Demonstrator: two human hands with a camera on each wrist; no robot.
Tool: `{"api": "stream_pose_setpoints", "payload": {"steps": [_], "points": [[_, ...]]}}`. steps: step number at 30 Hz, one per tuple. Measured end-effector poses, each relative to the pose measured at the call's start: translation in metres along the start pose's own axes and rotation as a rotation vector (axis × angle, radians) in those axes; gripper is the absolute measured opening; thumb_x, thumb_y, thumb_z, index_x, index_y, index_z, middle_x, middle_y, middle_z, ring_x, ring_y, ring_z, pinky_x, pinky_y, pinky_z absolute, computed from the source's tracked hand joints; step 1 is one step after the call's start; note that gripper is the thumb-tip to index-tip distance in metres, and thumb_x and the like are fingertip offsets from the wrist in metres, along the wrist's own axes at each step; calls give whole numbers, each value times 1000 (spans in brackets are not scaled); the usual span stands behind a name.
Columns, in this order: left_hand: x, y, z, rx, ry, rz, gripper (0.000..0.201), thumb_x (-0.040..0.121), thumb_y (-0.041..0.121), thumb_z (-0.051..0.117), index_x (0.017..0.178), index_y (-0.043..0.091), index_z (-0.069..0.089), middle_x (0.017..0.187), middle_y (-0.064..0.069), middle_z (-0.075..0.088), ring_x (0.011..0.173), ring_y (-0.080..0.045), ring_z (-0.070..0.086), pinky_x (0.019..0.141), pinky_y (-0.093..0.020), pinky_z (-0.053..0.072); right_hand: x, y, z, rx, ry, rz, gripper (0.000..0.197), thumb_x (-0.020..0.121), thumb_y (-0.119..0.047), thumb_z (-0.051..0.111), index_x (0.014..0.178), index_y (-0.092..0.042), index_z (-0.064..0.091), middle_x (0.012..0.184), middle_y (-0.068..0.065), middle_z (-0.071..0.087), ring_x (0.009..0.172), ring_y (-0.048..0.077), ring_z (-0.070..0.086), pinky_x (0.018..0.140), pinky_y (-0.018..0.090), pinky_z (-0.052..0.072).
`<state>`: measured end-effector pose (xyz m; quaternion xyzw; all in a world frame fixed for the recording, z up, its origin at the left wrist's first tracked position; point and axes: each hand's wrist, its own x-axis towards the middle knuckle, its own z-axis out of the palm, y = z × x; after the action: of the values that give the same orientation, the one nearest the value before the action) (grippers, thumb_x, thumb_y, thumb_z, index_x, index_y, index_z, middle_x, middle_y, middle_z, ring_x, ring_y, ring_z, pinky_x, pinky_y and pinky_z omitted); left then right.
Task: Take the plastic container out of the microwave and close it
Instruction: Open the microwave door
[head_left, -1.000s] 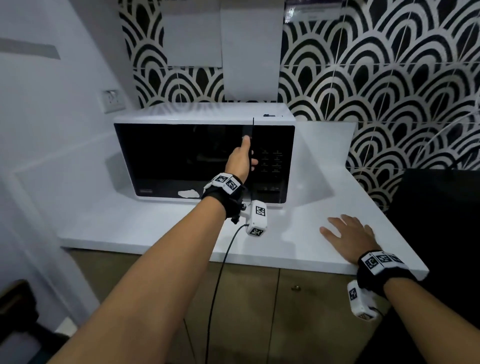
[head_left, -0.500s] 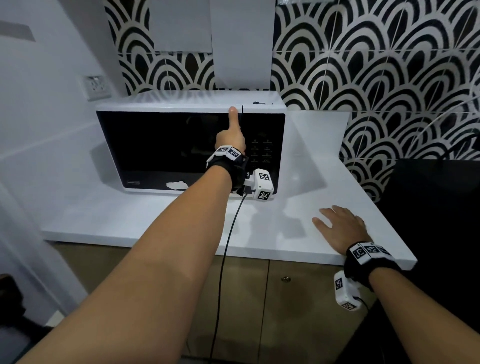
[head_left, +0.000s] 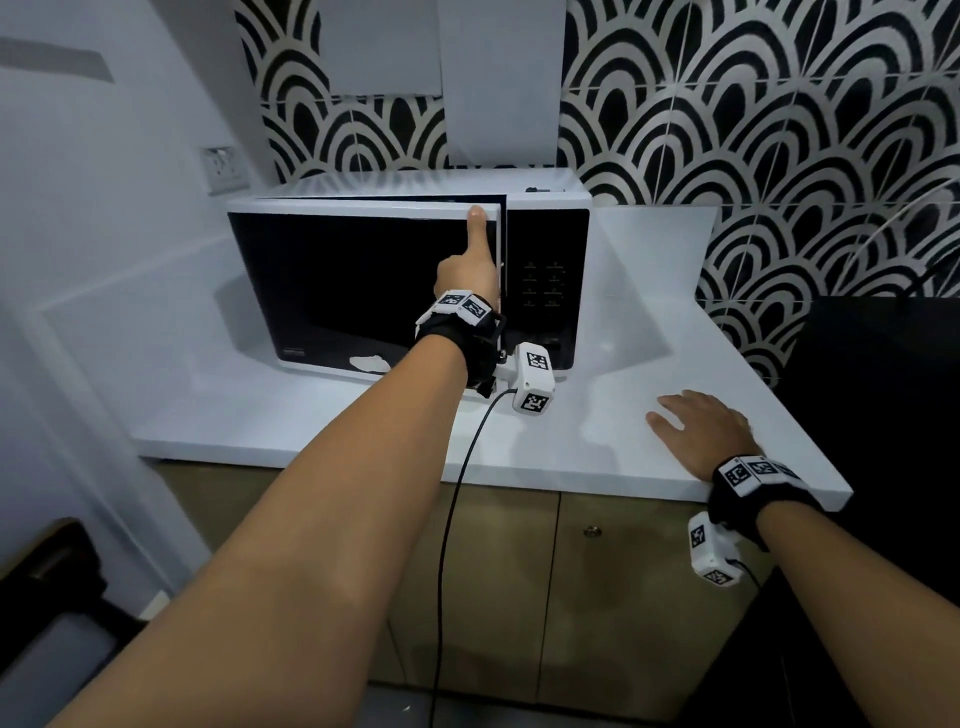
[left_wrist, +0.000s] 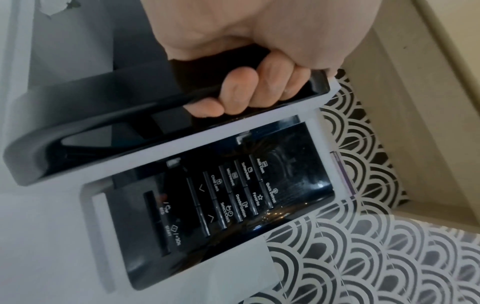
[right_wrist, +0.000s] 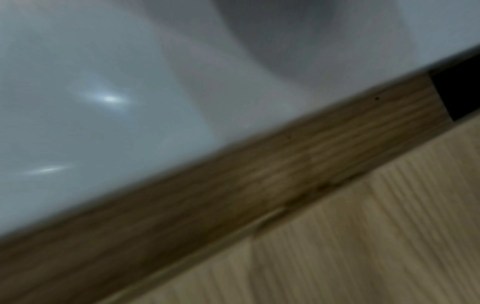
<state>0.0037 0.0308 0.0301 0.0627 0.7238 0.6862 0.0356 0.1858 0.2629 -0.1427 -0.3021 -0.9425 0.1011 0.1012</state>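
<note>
A white microwave (head_left: 545, 195) with a dark glass door (head_left: 358, 291) stands on the white counter (head_left: 571, 441). The door is ajar by a narrow gap at its right edge. My left hand (head_left: 470, 260) grips that edge near the top, with the thumb up on the front; in the left wrist view its fingers (left_wrist: 255, 90) curl round the door's black inner edge (left_wrist: 135, 109), beside the control panel (left_wrist: 233, 193). My right hand (head_left: 701, 428) lies flat on the counter at the right. The plastic container is hidden.
Black-and-white patterned tiles (head_left: 753, 130) back the counter. A wall socket (head_left: 224, 169) sits left of the microwave. A dark surface (head_left: 883, 389) adjoins the counter's right side. Wooden cabinet doors (head_left: 498, 597) are below, with a black cable (head_left: 457, 483) hanging in front of them.
My left hand rose along the door's right edge to its top and took hold, and the door has come slightly ajar. The right hand stayed flat on the counter.
</note>
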Motion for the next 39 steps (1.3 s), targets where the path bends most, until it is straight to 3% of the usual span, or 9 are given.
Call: {"api": "stream_pose_setpoints", "payload": {"steps": [4, 7, 10, 12, 16, 20, 24, 30, 39], "points": [[-35, 3, -33, 69, 18, 56, 83, 77, 90, 43, 61, 9, 58, 57, -4, 64, 50, -24, 64, 63, -37, 63, -5, -2, -3, -2, -5, 1, 61, 92, -60, 32, 142, -29, 45, 156, 0, 33, 143, 21, 28, 117, 44, 19], [-50, 11, -55, 281, 114, 260, 76, 75, 88, 48, 63, 14, 56, 71, -7, 73, 63, -28, 72, 70, -41, 63, -7, -4, -5, -6, 2, -5, 59, 92, -59, 33, 141, -27, 46, 154, 0, 37, 142, 22, 31, 116, 44, 22], [-65, 18, -73, 507, 185, 430, 64, 85, 70, 58, 110, 11, 57, 99, -10, 70, 86, -32, 70, 70, -38, 53, -9, -5, -7, -6, 6, -15, 58, 93, -57, 34, 140, -26, 47, 151, 0, 41, 140, 22, 35, 115, 44, 24], [-75, 23, -82, 694, 225, 500, 70, 91, 54, 61, 138, 7, 38, 124, -17, 60, 101, -38, 65, 72, -37, 43, -8, -5, -7, 0, 7, -22, 58, 93, -57, 34, 140, -25, 47, 151, 0, 42, 139, 23, 36, 115, 44, 25], [-87, 31, -94, 1115, 308, 682, 67, 93, 42, 59, 147, 11, 34, 151, -20, 35, 125, -37, 50, 88, -46, 49, -7, -4, -5, 9, 7, -24, 60, 92, -59, 33, 140, -25, 47, 151, 0, 42, 139, 23, 36, 115, 44, 25], [-90, 39, -100, 1412, 150, 854, 49, 90, 27, 54, 135, 7, 53, 152, -18, 40, 140, -36, 38, 114, -52, 33, -5, -2, -3, 25, 17, -37, 60, 92, -60, 34, 139, -25, 49, 151, 0, 43, 138, 23, 38, 115, 45, 26], [-97, 45, -113, 1603, -22, 894, 38, 95, 28, 49, 119, 5, 68, 133, -17, 56, 127, -36, 50, 108, -47, 37, -3, -1, -1, 29, 18, -36, 60, 92, -59, 34, 140, -25, 48, 152, 0, 41, 139, 23, 36, 116, 44, 25], [-117, 53, -135, 1659, 106, 793, 32, 102, 39, 43, 89, 13, 54, 95, -9, 56, 88, -26, 50, 72, -38, 39, 0, -1, 1, 34, 6, -33, 61, 92, -58, 34, 141, -23, 47, 152, 1, 40, 139, 23, 36, 116, 43, 24], [-117, 40, -173, 1766, 312, 568, 35, 97, 39, 47, 100, 11, 69, 103, -15, 63, 106, -35, 57, 81, -42, 40, 1, 0, 2, 36, 1, -34, 62, 92, -59, 34, 141, -23, 46, 153, 1, 39, 140, 23, 35, 117, 43, 23]]}}
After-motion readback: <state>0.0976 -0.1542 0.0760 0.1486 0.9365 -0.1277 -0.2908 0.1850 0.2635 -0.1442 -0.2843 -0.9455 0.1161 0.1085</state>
